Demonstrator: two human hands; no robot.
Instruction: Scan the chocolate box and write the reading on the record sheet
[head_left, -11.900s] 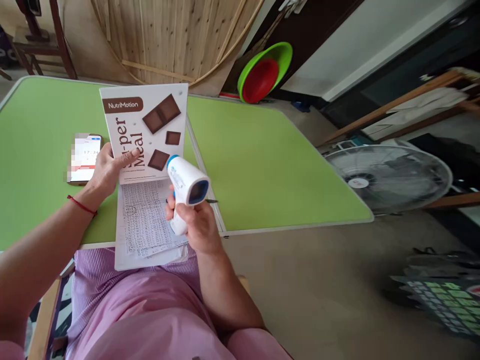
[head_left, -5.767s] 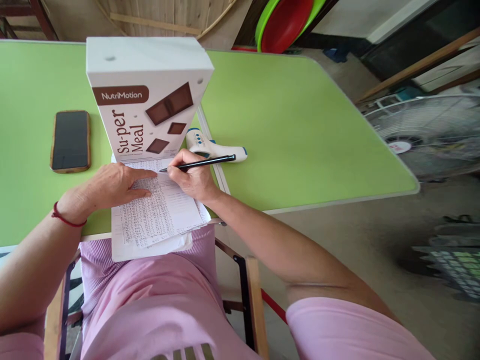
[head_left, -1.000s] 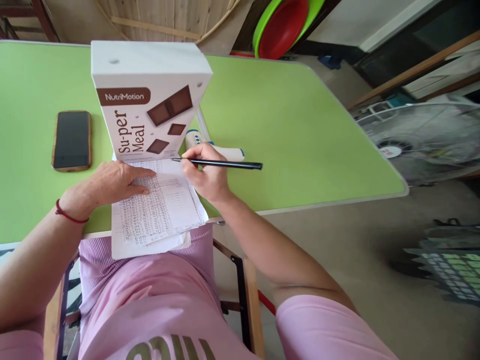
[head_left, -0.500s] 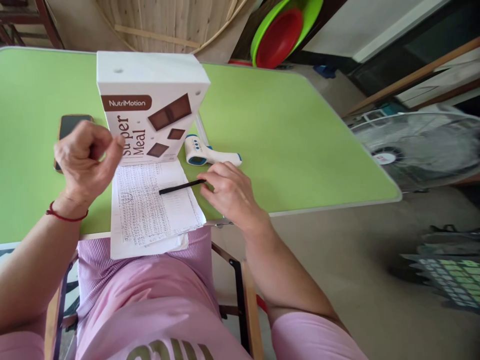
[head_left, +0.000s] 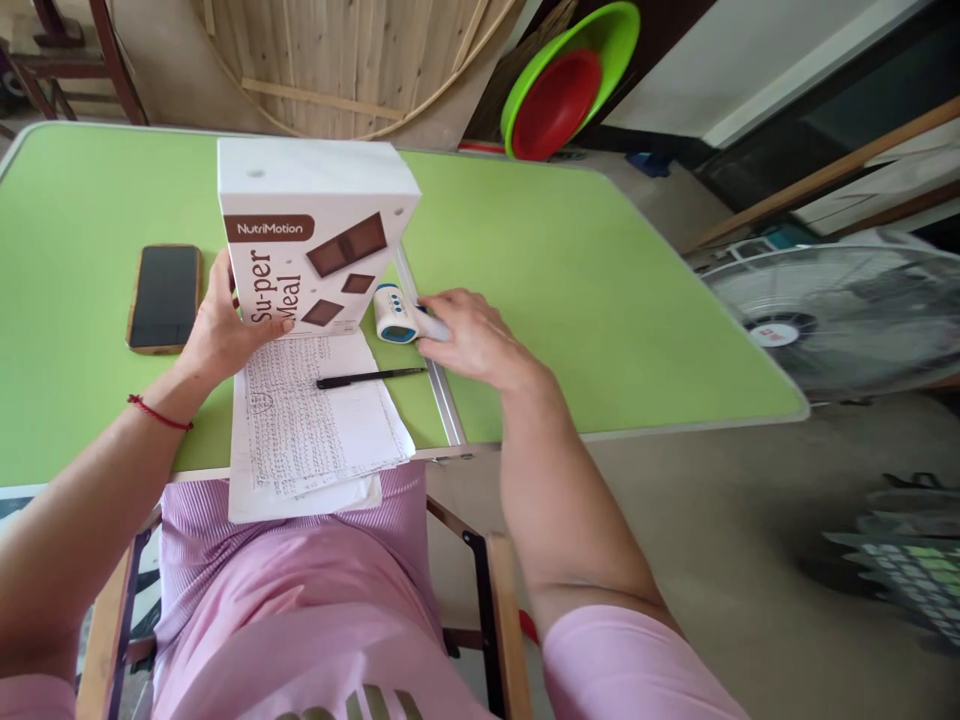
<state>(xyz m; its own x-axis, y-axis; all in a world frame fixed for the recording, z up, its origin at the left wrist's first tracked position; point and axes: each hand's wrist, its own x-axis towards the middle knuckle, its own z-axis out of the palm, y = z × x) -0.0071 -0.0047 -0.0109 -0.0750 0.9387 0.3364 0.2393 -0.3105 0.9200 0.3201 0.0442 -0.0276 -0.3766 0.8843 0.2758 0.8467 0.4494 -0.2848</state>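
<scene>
A white box (head_left: 352,235) printed with brown pictures stands upright on the green table. My left hand (head_left: 227,325) holds its lower left edge, thumb across the front and fingers along the side. Handwritten sheets (head_left: 300,430) lie before the box and overhang the table's near edge. A black pen (head_left: 367,378) rests across them, its right end past the paper. To its upper right, my right hand (head_left: 472,335) has its fingers around the handle of a white and blue infrared thermometer (head_left: 395,312), which lies beside the box.
A phone (head_left: 165,297) in a brown case lies left of the box. The green table (head_left: 600,300) has a metal seam (head_left: 442,400) running across it. Beyond its right end stands a fan (head_left: 817,320). Green and red basins (head_left: 559,105) lean behind the table.
My right hand has let go of the pen, which now lies on the sheets, and has taken the thermometer's handle. My left hand has come from above the phone to the box's edge.
</scene>
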